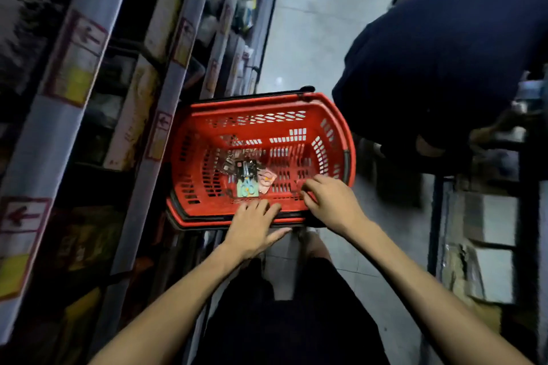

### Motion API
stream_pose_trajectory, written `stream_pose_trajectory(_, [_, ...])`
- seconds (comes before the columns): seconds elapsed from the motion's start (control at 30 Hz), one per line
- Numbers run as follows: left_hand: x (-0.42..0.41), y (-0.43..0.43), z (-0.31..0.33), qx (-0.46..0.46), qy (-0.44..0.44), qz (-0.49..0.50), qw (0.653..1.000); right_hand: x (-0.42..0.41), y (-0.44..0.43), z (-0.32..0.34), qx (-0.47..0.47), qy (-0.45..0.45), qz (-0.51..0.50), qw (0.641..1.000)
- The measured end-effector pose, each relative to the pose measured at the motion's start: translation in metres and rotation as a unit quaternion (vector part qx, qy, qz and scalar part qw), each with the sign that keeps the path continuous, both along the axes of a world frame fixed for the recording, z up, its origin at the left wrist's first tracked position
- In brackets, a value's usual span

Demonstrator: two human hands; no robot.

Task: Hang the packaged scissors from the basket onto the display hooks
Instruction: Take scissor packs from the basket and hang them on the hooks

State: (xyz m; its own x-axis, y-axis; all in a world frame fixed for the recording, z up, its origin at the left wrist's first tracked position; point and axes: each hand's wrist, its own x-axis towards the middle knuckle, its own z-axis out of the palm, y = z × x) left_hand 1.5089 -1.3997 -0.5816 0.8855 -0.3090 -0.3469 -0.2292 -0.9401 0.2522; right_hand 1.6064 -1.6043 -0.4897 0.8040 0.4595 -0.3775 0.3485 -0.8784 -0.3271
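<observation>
Early stage, by the look of it. Along the left: shelving (pixel 89 98), blurred, price tags (pixel 74 59) on the rails; no display hooks made out, so count of hung packs unknown. At right: a 2nd person (pixel 444 68) in dark clothes, bent over, not part of the job. Centre, on the floor (pixel 326 24): red basket (pixel 252 104), mostly bare inside. On the basket's near rim: left hand (pixel 255 225), fingers straight & spread, gripping nothing. Over the near-right corner: right hand (pixel 329 201), fingers bent down toward the inside, nothing visible in them. On the basket bottom, left of centre, close to the near wall: packaged scissors (pixel 247 184) in a small heap, w/ teal-handled pack on top, pink pack (pixel 267 182) touching its right side, clear packs (pixel 237 163) behind. None in hand yet. Left to do, prob.: pick a pack, lift out, find a hook, hang, repeat for the rest.
</observation>
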Motion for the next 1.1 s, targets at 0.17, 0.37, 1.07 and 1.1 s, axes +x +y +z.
stream_pose_trajectory(0.17, [0.001, -0.012, 0.002, 0.008, 0.024, 0.098, 0.995, 0.044, 0.008, -0.047, -0.12, 0.083, 0.153, 0.977])
stream_pose_trajectory(0.37, [0.032, -0.035, 0.011, 0.009, 0.124, 0.306, 0.944, 0.054, 0.006, -0.076, -0.187, 0.102, 0.234, 0.949])
stream_pose_trajectory(1.07, [0.17, -0.014, -0.216, 0.015, 0.303, 0.696, 0.651, 0.066, 0.013, -0.107, -0.146, 0.174, 0.166, 0.96])
stream_pose_trajectory(1.1, [0.173, -0.016, -0.218, 0.02, 0.301, 0.702, 0.645, 0.066, 0.013, -0.107, -0.146, 0.179, 0.17, 0.958])
